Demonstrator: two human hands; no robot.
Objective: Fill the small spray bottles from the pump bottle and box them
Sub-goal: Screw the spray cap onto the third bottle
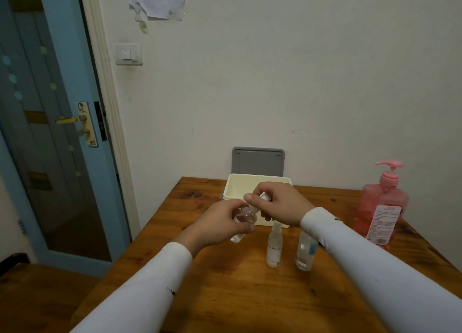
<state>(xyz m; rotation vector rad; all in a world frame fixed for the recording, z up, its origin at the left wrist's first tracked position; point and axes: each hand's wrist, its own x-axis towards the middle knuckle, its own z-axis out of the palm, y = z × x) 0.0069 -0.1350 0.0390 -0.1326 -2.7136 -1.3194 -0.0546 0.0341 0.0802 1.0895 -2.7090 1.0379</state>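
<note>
My left hand [226, 222] grips a small clear spray bottle [240, 235], tilted, above the table's left-middle. My right hand [280, 205] pinches that bottle's spray cap [263, 197] at its neck; whether the cap is seated is hidden by the fingers. Two more small spray bottles stand upright nearer me: a white labelled one [274, 247] and a clear one [305, 254] partly behind my right sleeve. The pink pump bottle [382, 207] stands at the table's right side. A cream box [255, 190] with its grey lid [258, 160] raised sits behind my hands.
The wooden table [245, 290] abuts a white wall at the back. Its left edge borders a doorway with a blue door [50, 122]. A damp patch shows on the wood near the white labelled bottle.
</note>
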